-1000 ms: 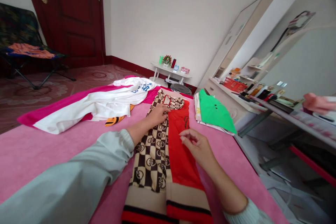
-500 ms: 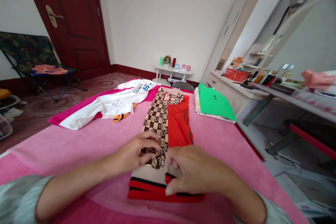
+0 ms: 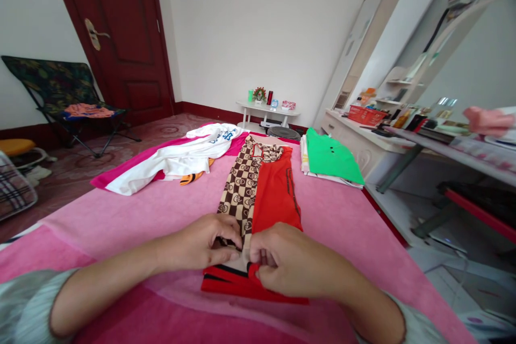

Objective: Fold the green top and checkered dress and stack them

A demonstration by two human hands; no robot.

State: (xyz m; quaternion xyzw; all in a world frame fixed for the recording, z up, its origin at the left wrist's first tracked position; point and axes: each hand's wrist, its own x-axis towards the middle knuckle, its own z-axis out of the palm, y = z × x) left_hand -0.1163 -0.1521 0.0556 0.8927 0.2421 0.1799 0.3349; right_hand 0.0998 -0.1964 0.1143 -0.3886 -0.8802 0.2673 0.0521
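Note:
A long folded garment (image 3: 262, 193), half brown-and-cream checked and half red, lies lengthwise on the pink bedspread (image 3: 133, 215). Its near hem is red with black stripes. My left hand (image 3: 201, 242) pinches the near end of the checked half, fingers closed on the cloth. My right hand (image 3: 286, 260) grips the near end of the red half, fingers curled on the hem. Both hands sit side by side, almost touching.
A white shirt (image 3: 173, 158) lies on magenta cloth at the bed's far left. A folded green garment (image 3: 330, 161) rests on a stack at far right. Beyond stand a small white table (image 3: 268, 110), a dresser (image 3: 363, 134), a folding chair (image 3: 60, 97) and a dark red door (image 3: 121, 37).
Both hands came back from the garment's middle to its near hem and closed on it. The camera tilted up and shifted, showing more of the room at left.

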